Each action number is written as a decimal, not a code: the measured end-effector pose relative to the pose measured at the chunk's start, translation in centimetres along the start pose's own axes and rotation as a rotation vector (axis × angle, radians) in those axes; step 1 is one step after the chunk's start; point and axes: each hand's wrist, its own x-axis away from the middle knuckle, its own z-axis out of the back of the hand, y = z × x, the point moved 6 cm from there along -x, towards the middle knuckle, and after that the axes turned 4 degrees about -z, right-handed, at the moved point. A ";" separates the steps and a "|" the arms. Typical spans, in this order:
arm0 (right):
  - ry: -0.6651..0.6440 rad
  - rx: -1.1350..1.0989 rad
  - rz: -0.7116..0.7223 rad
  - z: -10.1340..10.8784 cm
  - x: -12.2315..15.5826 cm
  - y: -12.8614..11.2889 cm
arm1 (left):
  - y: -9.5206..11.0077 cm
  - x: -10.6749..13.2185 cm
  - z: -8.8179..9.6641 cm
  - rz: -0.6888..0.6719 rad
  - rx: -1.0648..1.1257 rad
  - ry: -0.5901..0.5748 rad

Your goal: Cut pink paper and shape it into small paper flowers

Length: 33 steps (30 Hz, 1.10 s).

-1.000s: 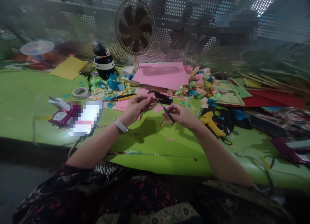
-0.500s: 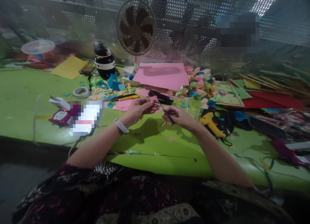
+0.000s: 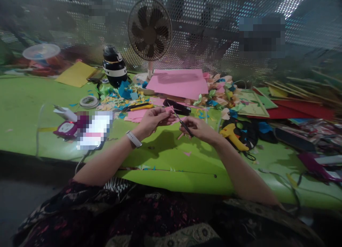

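Between the thumb and fingers of my left hand (image 3: 156, 119) is a small piece of pink paper (image 3: 170, 108). My right hand (image 3: 197, 128) grips a pair of scissors (image 3: 186, 128) by the dark handles. The scissor blades point up and left, right beside the pink paper; whether they touch it I cannot tell. Both hands are over the green tabletop (image 3: 171, 149). A small pink scrap (image 3: 187, 153) lies below the right hand. Just behind the hands rests a black stapler (image 3: 177, 107), and pink paper pieces (image 3: 135, 115) lie partly behind my left hand.
At the back stand a fan (image 3: 150, 35), a black bottle (image 3: 114, 67) and a pink sheet stack (image 3: 177, 83). Folded paper shapes (image 3: 221, 88) are heaped to its right. A lit phone (image 3: 96, 130) lies left, a yellow glue gun (image 3: 234, 135) right. Cables cross the front edge.
Almost nothing differs. Both hands keep the same place, with the paper and scissors still held; the view has shifted very slightly.
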 end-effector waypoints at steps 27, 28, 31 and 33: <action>0.033 0.038 0.024 0.1 -0.1 0.1 | -0.2 -0.2 0.1 0.008 0.013 0.006; 0.032 0.036 0.025 0.1 -0.1 0.1 | -0.2 -0.2 0.1 0.008 0.010 0.005; 0.041 0.027 0.028 0.2 -0.2 0.1 | -0.3 -0.2 0.1 0.010 0.024 0.005; 0.049 0.022 0.031 0.2 -0.2 0.1 | -0.3 -0.3 0.1 0.009 0.039 0.003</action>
